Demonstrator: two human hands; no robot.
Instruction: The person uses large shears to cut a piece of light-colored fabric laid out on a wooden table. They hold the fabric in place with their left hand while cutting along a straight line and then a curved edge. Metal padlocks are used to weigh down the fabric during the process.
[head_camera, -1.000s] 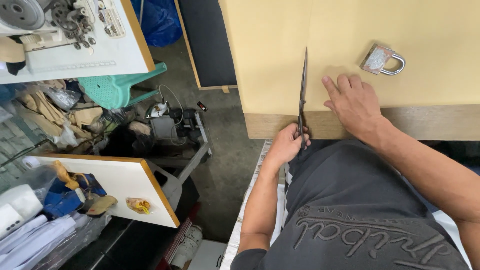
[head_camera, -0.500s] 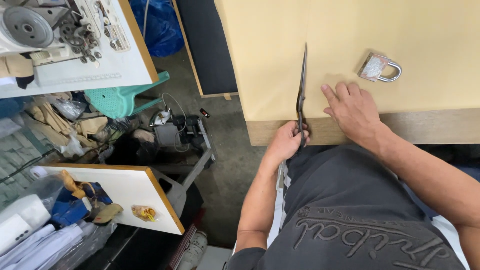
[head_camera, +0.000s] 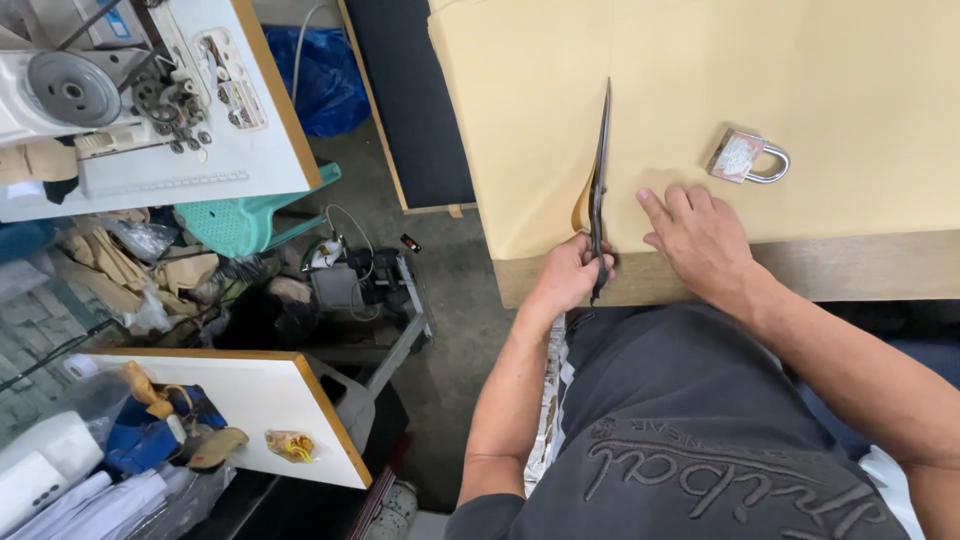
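Note:
A large tan paper sheet (head_camera: 800, 90) covers a wooden table (head_camera: 860, 270). My left hand (head_camera: 565, 275) is closed around the handles of long dark scissors (head_camera: 600, 170). Their blades point away from me into the sheet's near edge. A small flap of the sheet curls up just left of the blades. My right hand (head_camera: 705, 240) lies flat on the sheet to the right of the scissors, fingers spread. A silver padlock (head_camera: 745, 157) rests on the sheet just beyond my right hand.
A white sewing machine (head_camera: 90, 90) stands on a white table at upper left. Below it are a green plastic stool (head_camera: 255, 220), a motor with cables (head_camera: 345, 280) on the floor, and a second white board (head_camera: 230, 400) with cloth scraps. A dark panel (head_camera: 410, 100) leans by the table.
The view has shifted a little. The scissors reach slightly further into the sheet, and a flap now curls up beside the blades. My right hand stays pressed down near the padlock.

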